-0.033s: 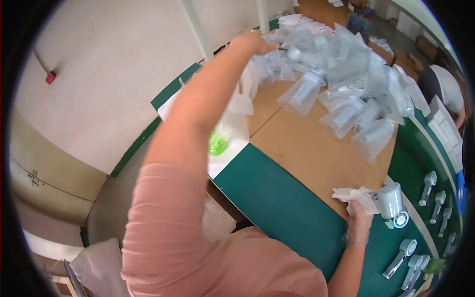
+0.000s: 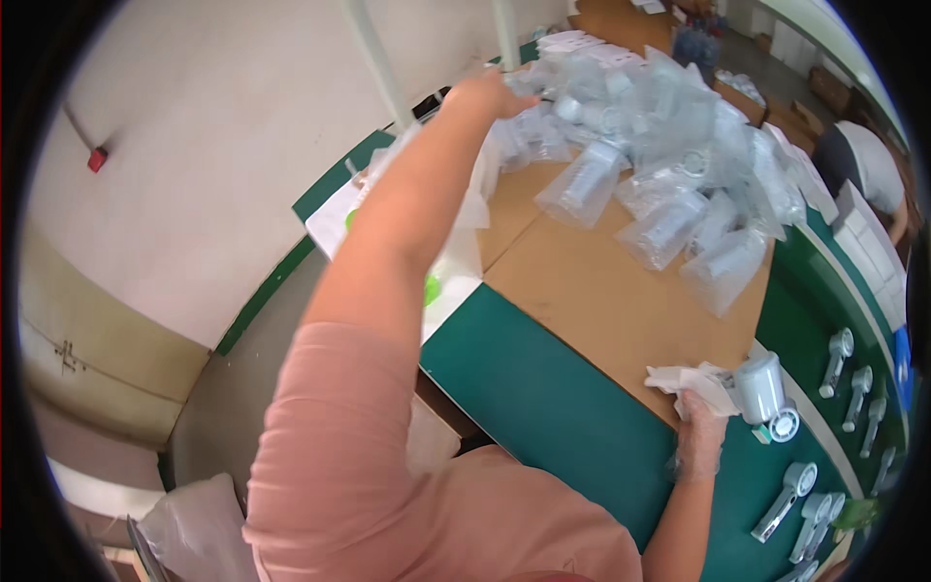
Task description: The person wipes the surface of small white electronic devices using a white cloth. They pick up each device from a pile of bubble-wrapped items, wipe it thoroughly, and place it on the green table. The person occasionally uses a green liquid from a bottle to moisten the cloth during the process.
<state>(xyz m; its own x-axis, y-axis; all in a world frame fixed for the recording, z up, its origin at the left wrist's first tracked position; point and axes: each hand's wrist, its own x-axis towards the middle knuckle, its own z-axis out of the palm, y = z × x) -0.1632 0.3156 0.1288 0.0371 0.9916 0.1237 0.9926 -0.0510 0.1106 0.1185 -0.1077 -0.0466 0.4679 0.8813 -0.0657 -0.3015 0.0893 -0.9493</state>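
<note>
My left hand (image 2: 482,95) reaches far out, at the left end of a heap of clear plastic bags (image 2: 669,121) with whitish pieces inside. Its fingers are blurred and partly turned away, so I cannot make out a grip. At the near right, my right hand (image 2: 700,427) is closed on a crumpled white cloth (image 2: 693,383). Just right of the cloth is a white, cup-like cylinder (image 2: 759,388). Touching its lower side is a round, ringed head (image 2: 784,424). A clear film wraps the right wrist.
Brown cardboard (image 2: 601,281) covers much of the green table (image 2: 543,388). Several silver pieces shaped like shower heads (image 2: 784,501) lie along the right. Bright green items (image 2: 432,289) show beside my left forearm. Another person (image 2: 863,165) bends over at the far right.
My left arm has shifted slightly, and the hand sits a little lower in the picture. Another green spot shows left of the forearm. My right hand keeps its hold on the cloth.
</note>
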